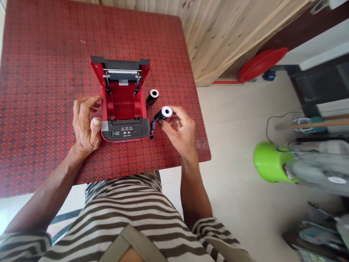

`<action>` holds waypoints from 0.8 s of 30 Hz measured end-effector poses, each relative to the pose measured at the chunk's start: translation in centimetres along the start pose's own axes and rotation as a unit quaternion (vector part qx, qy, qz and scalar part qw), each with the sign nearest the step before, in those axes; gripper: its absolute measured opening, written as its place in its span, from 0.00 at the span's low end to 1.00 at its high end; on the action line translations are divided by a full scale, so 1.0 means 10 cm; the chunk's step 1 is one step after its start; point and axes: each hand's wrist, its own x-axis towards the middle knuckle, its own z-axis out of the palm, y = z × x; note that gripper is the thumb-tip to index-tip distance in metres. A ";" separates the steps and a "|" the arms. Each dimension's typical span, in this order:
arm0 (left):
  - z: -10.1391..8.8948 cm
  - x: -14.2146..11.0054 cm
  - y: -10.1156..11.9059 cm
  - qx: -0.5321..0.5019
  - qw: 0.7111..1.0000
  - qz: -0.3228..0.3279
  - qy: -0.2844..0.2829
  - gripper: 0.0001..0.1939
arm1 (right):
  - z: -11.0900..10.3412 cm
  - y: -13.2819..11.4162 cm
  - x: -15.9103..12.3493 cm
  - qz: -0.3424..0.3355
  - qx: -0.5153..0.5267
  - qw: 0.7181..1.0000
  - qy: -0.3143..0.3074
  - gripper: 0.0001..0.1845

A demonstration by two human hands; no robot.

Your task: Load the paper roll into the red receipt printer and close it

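A red and black receipt printer [125, 130] sits on the table with its lid [122, 66] raised. Its red roll compartment [124, 106] shows bare inside. My left hand [87, 122] rests at the printer's left side, fingers bent and apart, holding nothing. In my right hand [180, 127], to the right of the printer, is a paper roll [167, 112] with a black outside and a white end, pinched between thumb and fingers. A loose dark strip [152, 130] hangs from that roll. Just behind it, a second paper roll [153, 95] stands close to the printer.
The table [40, 91] has a red patterned cover, and its right edge lies just past my right hand. Wooden panelling [218, 29] borders the far side. On the floor to the right are a green bucket [268, 162] and a red round object [263, 64].
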 end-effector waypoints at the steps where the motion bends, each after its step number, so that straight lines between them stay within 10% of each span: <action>1: 0.00 0.00 0.00 0.000 1.000 -0.001 -0.001 0.38 | -0.08 -0.13 0.03 -0.029 -0.014 0.999 -0.007 0.15; 8: -0.02 -0.03 -0.03 -0.021 0.999 -0.023 -0.010 0.34 | 0.07 -0.77 0.47 -0.219 -0.174 0.944 -0.175 0.17; 14: -0.09 -0.03 -0.05 0.012 1.000 -0.012 -0.020 0.35 | 0.47 -0.85 0.68 -0.188 -0.356 0.872 -0.278 0.11; 24: -0.08 -0.05 -0.03 0.012 0.999 -0.030 -0.036 0.35 | 0.65 -0.81 0.86 -0.105 -0.378 0.853 -0.345 0.11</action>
